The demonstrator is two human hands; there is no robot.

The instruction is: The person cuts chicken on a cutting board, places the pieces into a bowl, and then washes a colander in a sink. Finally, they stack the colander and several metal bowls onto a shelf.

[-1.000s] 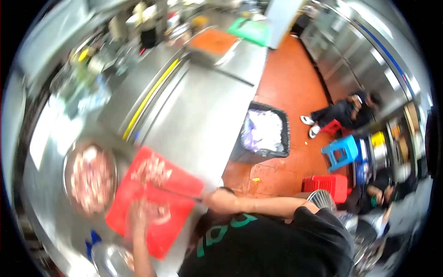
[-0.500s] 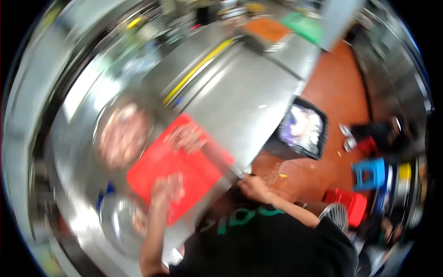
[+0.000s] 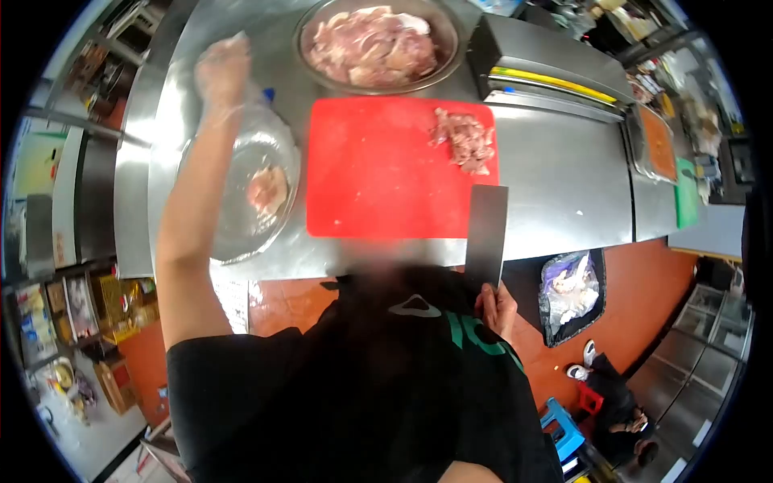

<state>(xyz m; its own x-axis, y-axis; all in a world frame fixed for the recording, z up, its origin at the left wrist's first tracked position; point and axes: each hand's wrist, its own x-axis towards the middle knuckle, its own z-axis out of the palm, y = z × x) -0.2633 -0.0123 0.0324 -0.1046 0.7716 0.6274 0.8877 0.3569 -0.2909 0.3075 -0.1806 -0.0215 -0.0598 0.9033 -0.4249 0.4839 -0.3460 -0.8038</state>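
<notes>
My left hand (image 3: 223,72), in a clear plastic glove, is up at the far left of the steel counter. Its fingers look curled together; what they hold, if anything, I cannot make out. Below my forearm sits a round bowl (image 3: 235,211) with clear plastic and one piece of meat (image 3: 267,191). My right hand (image 3: 497,310) grips a cleaver (image 3: 487,233), its blade over the near right corner of the red cutting board (image 3: 378,169). Cut meat (image 3: 467,141) lies at the board's far right. A metal bowl (image 3: 451,60) of raw meat (image 3: 374,48) stands behind the board.
The steel counter (image 3: 564,177) runs right, towards a tray of orange food (image 3: 658,143) and a green board (image 3: 687,193). A lined black bin (image 3: 600,310) stands on the red floor. Beyond it, a person (image 3: 616,402) sits near a blue stool (image 3: 564,431).
The view has turned. My left hand has gone from the board to the counter's far left, beyond the plastic-covered bowl. The cleaver is still in my right hand.
</notes>
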